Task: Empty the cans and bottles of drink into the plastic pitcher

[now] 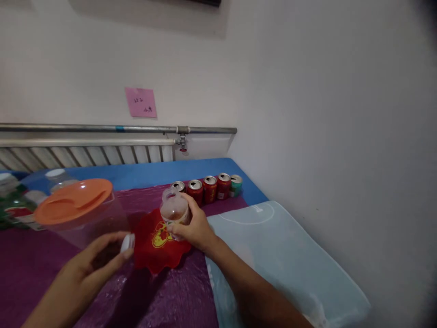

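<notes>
My right hand (193,223) is wrapped round a clear plastic bottle (173,208) with an open mouth, its body partly covered by my fingers. The bottle is over a red scalloped mat (160,255) with a yellow print. Between the thumb and fingers of my left hand (92,264) is a white bottle cap (127,243), apart from the bottle. Just behind my left hand stands a clear plastic pitcher (99,221) with an orange lid (73,200).
A row of drink cans (209,189), several red and one green, stands behind the bottle. Clear and green plastic bottles (15,205) crowd the left. A purple sheet (191,291) and a light blue cloth (273,255) cover the surface. A radiator (85,155) lines the wall.
</notes>
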The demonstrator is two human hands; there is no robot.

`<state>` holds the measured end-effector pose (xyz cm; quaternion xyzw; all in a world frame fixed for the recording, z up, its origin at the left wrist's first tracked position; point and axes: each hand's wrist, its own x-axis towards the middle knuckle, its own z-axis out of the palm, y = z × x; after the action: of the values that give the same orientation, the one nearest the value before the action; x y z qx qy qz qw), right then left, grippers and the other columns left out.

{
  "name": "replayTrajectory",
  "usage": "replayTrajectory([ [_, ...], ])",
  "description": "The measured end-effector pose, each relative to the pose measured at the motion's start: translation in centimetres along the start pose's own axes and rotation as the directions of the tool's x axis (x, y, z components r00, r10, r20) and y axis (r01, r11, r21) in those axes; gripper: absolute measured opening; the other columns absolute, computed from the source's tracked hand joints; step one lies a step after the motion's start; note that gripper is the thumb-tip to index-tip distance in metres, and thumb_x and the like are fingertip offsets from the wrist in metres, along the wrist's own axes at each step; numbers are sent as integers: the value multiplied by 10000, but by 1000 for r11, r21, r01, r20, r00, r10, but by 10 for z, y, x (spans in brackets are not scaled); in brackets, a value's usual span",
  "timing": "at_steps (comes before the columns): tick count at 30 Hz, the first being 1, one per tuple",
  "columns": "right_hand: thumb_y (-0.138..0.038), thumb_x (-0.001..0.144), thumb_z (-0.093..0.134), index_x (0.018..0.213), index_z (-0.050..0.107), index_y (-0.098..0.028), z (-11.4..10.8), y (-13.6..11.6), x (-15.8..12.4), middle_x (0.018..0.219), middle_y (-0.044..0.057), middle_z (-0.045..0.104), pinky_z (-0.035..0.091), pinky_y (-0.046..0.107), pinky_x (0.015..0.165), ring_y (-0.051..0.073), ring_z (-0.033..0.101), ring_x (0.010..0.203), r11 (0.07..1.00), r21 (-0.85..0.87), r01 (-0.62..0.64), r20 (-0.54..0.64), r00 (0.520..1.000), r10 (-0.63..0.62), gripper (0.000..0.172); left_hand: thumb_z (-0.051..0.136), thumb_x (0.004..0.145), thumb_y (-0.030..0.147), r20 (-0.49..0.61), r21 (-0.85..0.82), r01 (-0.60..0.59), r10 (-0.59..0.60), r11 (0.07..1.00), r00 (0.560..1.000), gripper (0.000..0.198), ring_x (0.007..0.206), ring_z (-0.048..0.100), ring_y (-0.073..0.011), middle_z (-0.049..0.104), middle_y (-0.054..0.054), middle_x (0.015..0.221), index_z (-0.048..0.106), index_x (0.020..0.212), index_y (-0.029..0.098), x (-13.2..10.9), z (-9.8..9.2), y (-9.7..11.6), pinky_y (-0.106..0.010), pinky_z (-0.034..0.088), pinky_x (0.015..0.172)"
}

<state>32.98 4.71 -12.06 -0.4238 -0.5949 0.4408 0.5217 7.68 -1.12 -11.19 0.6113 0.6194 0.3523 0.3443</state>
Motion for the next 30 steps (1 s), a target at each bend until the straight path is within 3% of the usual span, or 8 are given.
replayTrajectory([
  [2, -280, 575, 840, 1420, 510, -220, -1, -8, -3, 1297, 63, 666, 488, 408, 1054, 272, 638, 1169, 997, -70, 20, 69, 997, -15, 909, 766, 655, 678, 47, -168, 31, -24, 985, 999, 639, 1125, 680, -269, 727, -56, 1235, 681, 1127, 256, 10, -4, 42, -325, 589, 921],
  [3, -266, 578, 834, 1427, 511, -227, -1, -11, -5, 1324, 67, 653, 485, 418, 1059, 276, 631, 1183, 995, -100, 30, 94, 995, -20, 909, 766, 687, 644, 12, -242, 44, -42, 969, 999, 606, 1081, 695, -253, 730, -55, 1219, 678, 1143, 255, 14, -2, 60, -324, 593, 910],
  [6, -231, 583, 814, 1446, 505, -238, -1, -15, -9, 1390, 84, 617, 465, 441, 1086, 292, 600, 1240, 979, -193, 59, 115, 993, -37, 916, 772, 712, 591, -2, -311, -56, 58, 949, 998, 537, 986, 714, -235, 749, -68, 1125, 703, 1105, 231, 23, 10, 89, -341, 598, 895],
  [10, -224, 598, 784, 1469, 481, -222, -6, -19, -12, 1433, 110, 589, 434, 466, 1112, 308, 565, 1287, 938, -316, 140, 133, 986, -102, 922, 767, 686, 594, -19, -174, -182, 182, 968, 983, 518, 1001, 706, -258, 756, -62, 1098, 733, 1063, 240, 30, 17, 95, -357, 603, 879],
  [18, -213, 666, 715, 1448, 490, -170, -29, -31, -10, 1411, 137, 606, 399, 470, 1128, 302, 541, 1315, 858, -429, 282, 213, 955, -207, 815, 667, 627, 647, 43, 145, -166, 162, 975, 986, 538, 964, 699, -294, 767, -71, 1042, 754, 976, 247, 35, 17, 130, -395, 569, 875],
  [21, -253, 677, 731, 1417, 518, -149, -38, -32, -10, 1382, 150, 622, 393, 469, 1130, 307, 554, 1298, 840, -444, 313, 239, 944, -226, 777, 671, 624, 679, 133, 143, -142, 123, 979, 983, 531, 954, 700, -291, 763, -64, 1005, 739, 922, 245, 40, 19, 136, -374, 570, 840],
  [25, -229, 667, 726, 1416, 522, -144, -46, -31, -12, 1354, 154, 635, 388, 473, 1128, 315, 560, 1279, 824, -477, 307, 228, 948, -221, 781, 657, 646, 712, 219, 97, -102, 79, 990, 973, 552, 943, 704, -279, 755, -46, 978, 717, 925, 240, 48, 26, 137, -348, 570, 828],
  [30, -219, 623, 771, 1423, 518, -158, -51, -27, -17, 1311, 134, 656, 447, 439, 1069, 307, 597, 1215, 893, -410, 185, 168, 978, -125, 841, 610, 673, 716, 154, 285, -211, 173, 935, 973, 563, 863, 693, -266, 756, -43, 938, 733, 957, 246, 48, 39, 139, -332, 536, 739],
])
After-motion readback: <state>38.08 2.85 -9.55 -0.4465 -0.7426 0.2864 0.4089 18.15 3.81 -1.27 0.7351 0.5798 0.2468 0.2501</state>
